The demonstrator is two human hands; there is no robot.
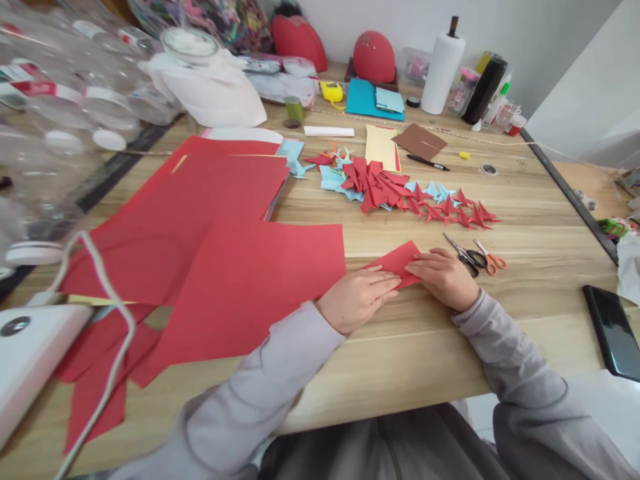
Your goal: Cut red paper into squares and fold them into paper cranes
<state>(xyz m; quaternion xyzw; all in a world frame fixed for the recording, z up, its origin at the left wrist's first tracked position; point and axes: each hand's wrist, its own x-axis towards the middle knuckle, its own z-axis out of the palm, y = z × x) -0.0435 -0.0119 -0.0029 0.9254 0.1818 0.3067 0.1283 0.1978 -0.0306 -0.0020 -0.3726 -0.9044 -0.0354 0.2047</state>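
Observation:
A small folded piece of red paper (397, 259) lies on the wooden table between my hands, tilted at an angle. My left hand (357, 299) rests flat across its lower left part, fingers stretched out and side by side. At the paper's right edge, my right hand (447, 279) has its fingers bent over the paper, gripping that side; its thumb is mostly hidden. A large red sheet (260, 287) reaches close to my left wrist. Just beyond my right hand lie black-handled scissors (470, 257) and orange-handled scissors (490, 259).
Folded red paper pieces (375, 183) and light blue ones are heaped behind my hands. A black pen (427, 163) and a brown sheet (420, 142) lie farther back. Plastic bottles (105, 107) crowd the left, near a white cable (113, 293). A phone (613, 330) lies right.

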